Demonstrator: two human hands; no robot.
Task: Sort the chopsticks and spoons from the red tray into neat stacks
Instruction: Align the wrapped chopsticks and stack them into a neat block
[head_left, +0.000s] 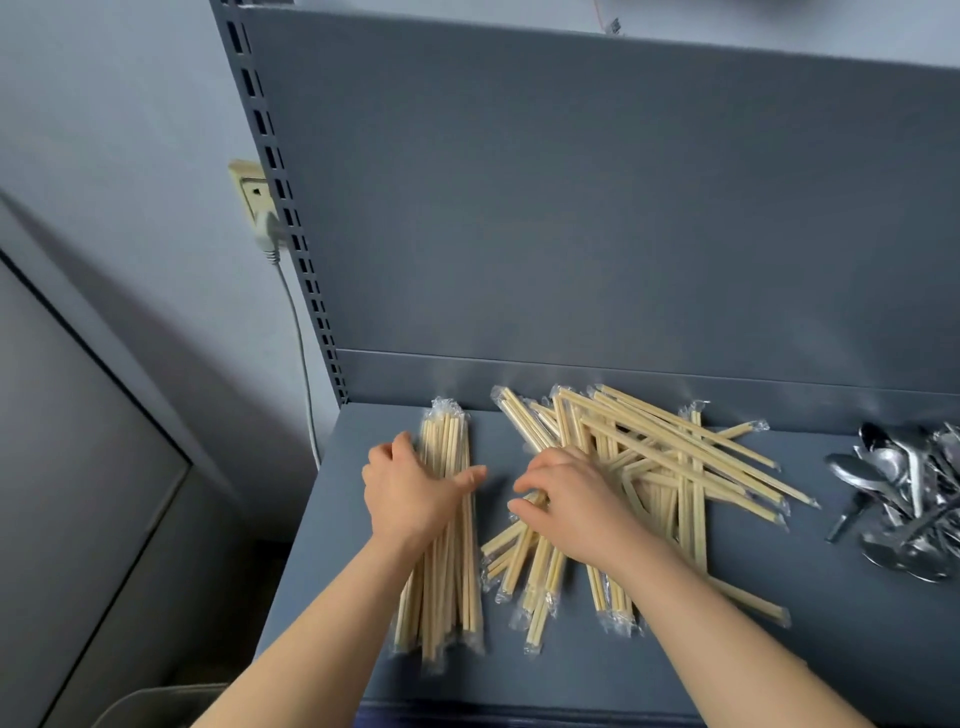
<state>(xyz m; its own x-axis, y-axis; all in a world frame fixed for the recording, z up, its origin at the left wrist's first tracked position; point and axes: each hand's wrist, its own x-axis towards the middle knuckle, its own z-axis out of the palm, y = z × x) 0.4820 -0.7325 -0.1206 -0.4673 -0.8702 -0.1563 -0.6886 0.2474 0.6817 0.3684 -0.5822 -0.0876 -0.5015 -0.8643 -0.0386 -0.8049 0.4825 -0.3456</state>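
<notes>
Grey shelf (582, 675): left hand (410, 491) clasps our aligned stack (447, 561); right hand (566, 493) pinches chopsticks (519, 543) from the loose pile (675, 467) beneath it; we judge transfer leftward next.

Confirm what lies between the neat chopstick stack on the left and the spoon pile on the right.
Head view: the loose pile of wrapped chopsticks, crisscrossed, fills most of it, with the right hand gripping some; bare shelf either side.
</notes>
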